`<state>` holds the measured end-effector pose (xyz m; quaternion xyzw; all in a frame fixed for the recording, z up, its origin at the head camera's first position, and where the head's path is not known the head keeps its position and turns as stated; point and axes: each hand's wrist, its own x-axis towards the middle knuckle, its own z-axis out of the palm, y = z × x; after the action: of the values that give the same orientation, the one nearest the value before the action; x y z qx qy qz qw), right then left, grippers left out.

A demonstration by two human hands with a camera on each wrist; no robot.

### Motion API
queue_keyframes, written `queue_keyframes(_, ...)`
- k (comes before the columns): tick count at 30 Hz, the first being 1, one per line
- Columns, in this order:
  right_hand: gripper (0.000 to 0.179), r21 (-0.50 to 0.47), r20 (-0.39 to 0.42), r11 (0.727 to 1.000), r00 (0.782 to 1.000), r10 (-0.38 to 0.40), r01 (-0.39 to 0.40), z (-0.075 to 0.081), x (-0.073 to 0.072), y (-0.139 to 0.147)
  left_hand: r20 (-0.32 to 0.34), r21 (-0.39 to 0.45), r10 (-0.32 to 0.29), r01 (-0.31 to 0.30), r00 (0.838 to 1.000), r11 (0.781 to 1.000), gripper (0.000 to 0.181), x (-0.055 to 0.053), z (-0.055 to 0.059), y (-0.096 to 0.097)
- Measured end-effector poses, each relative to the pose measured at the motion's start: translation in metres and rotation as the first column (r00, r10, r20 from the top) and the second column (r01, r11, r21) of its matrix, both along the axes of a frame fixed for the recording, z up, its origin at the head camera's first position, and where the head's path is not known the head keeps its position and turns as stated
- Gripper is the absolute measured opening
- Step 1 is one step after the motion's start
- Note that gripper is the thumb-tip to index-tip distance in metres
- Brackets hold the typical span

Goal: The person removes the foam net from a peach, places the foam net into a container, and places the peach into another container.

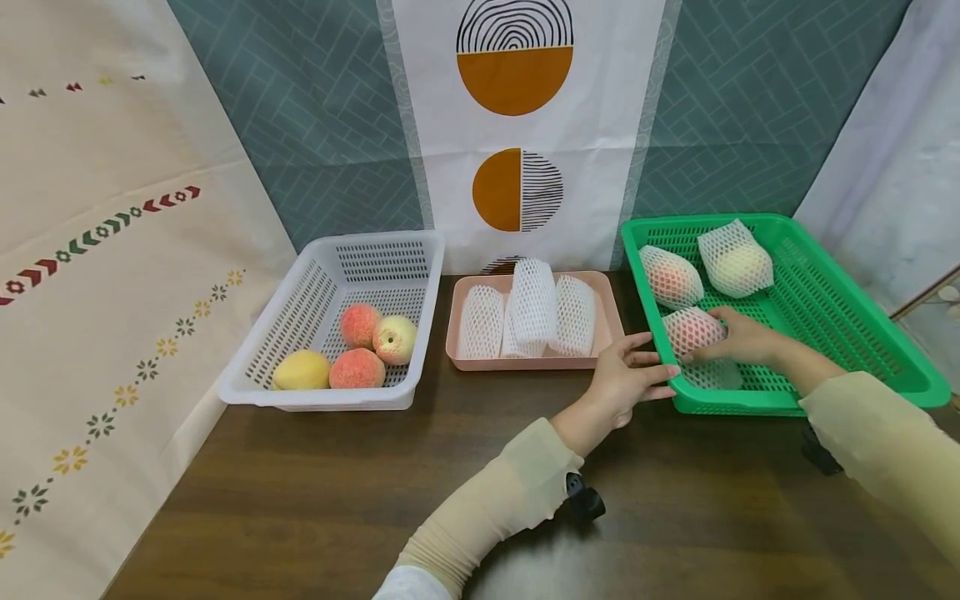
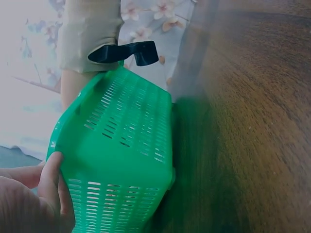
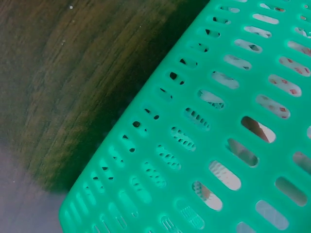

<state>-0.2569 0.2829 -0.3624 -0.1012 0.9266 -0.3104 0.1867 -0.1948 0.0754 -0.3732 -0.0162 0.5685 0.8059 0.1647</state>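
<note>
Inside the green basket (image 1: 825, 321), my right hand (image 1: 750, 340) holds a reddish peach in a white foam net (image 1: 692, 330) at the near left corner, thumb and fingers on either side. The loose end of its net spreads toward the front wall. My left hand (image 1: 622, 379) touches the basket's left rim with extended fingers; the left wrist view shows its fingers (image 2: 49, 182) against the green wall (image 2: 112, 150). Behind lie another netted peach (image 1: 671, 277) and a netted pale yellow fruit (image 1: 738, 268). In the right wrist view the slotted wall (image 3: 194, 141) hides most of the right hand.
A pink tray (image 1: 525, 364) with several white foam nets (image 1: 534, 304) stands at the middle back. Left of it, a white basket (image 1: 322, 402) holds a yellow fruit (image 1: 302, 371) and several peaches (image 1: 357, 368). Everything stands on a dark wooden table (image 1: 337, 483).
</note>
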Motion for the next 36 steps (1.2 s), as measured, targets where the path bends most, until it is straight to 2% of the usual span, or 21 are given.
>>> queue_keyframes(11, 0.091, 0.011, -0.026, 1.0, 0.999, -0.024, 0.024, -0.001, 0.001, 0.003, -0.004, -0.001, 0.015, -0.015, 1.0, 1.0, 0.048, 0.001, 0.001, 0.004)
queue_keyframes(18, 0.079, -0.005, -0.032, 1.0, 0.999, -0.028, 0.028, -0.003, 0.001, 0.006, 0.004, -0.011, 0.0, 0.0, 1.0, 1.0, 0.048, 0.002, 0.001, 0.002)
queue_keyframes(27, 0.081, -0.01, -0.044, 1.0, 0.999, -0.023, 0.022, 0.003, -0.001, 0.004, -0.006, -0.018, 0.003, -0.003, 1.0, 1.0, 0.049, -0.002, 0.003, -0.003)
queue_keyframes(36, 0.084, -0.025, -0.023, 0.999, 0.999, -0.035, 0.035, 0.01, 0.003, 0.01, -0.005, -0.016, -0.017, 0.017, 1.0, 1.0, 0.048, -0.001, 0.003, -0.002)
